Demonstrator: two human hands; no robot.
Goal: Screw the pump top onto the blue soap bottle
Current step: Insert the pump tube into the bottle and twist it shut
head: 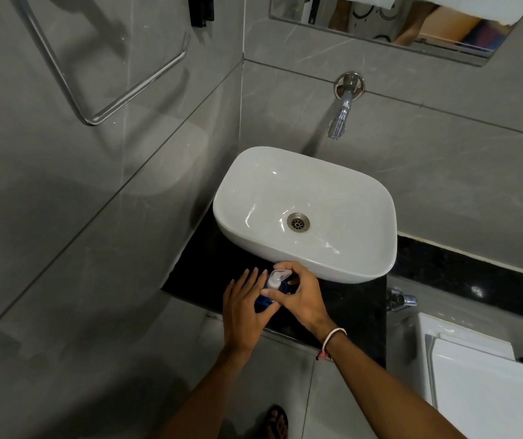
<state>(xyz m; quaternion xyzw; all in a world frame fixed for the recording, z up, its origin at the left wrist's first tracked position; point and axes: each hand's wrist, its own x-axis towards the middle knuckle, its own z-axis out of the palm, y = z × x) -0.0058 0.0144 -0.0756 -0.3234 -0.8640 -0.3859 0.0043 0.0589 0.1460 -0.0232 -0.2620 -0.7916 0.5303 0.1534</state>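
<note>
"Standing on the black counter (353, 307), just in front of the white sink (304, 213), is the blue soap bottle (264, 301). See it?"

"Yes. Who holds it?"

"The left hand (243, 312) is wrapped around its side, on the left of the sink's front edge. The fingers point up toward the sink."

"And the pump top (276, 278)?"

"It is clear and white, and it sits on top of the bottle. The right hand (301, 296) is closed on it, with fingers curled over it and the thumb in front."

"Is it screwed on tight?"

"I cannot tell. The hands hide the neck."

"What else is near?"

"A shiny tap (342, 106) sticks out of the grey wall behind the sink. A wristband (333, 339) is on the right wrist."
</note>
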